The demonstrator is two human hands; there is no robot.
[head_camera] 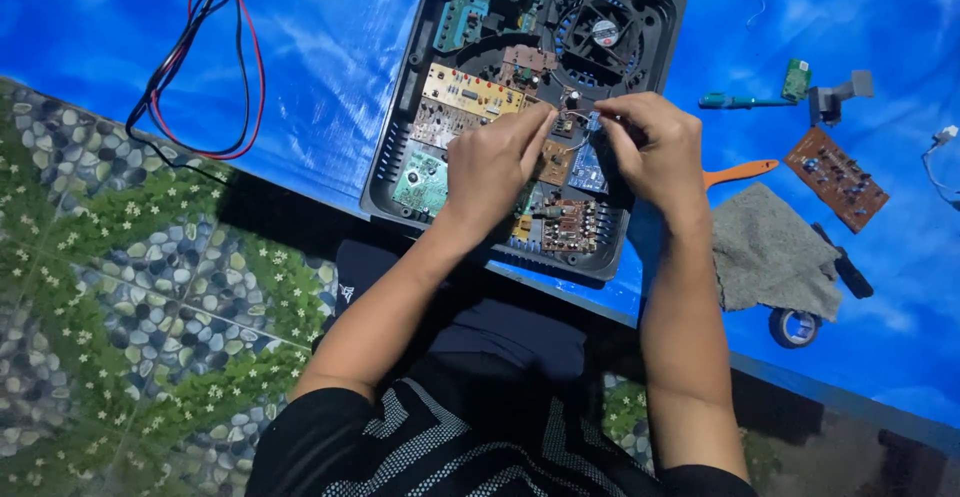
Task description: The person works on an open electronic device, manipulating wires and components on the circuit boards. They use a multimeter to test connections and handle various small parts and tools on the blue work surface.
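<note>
Two hands meet over the middle of an opened black appliance housing [395, 172], which lies on a blue sheet straight ahead of the person. The left hand [490, 162] is curled, fingertips pinched toward a small part and thin wires [578, 115] between the hands; the right hand [650, 142] is closed likewise, thumb and forefinger nipping the same spot, though what exactly each grips is too small to tell. Under the palms sit several circuit boards [470, 92], and beyond the fingertips a round cooling fan [603, 32]. To do this well, it seems wise to keep both wrists low and steady, pull along the wire's own line rather than sideways, and keep knuckles off the boards below. Right of the right hand lie a grey rag [775, 247], a loose brown board [836, 179], a blue screwdriver [735, 102] and a tape roll [794, 327]; far left of the left hand, red and black leads [215, 67].
</note>
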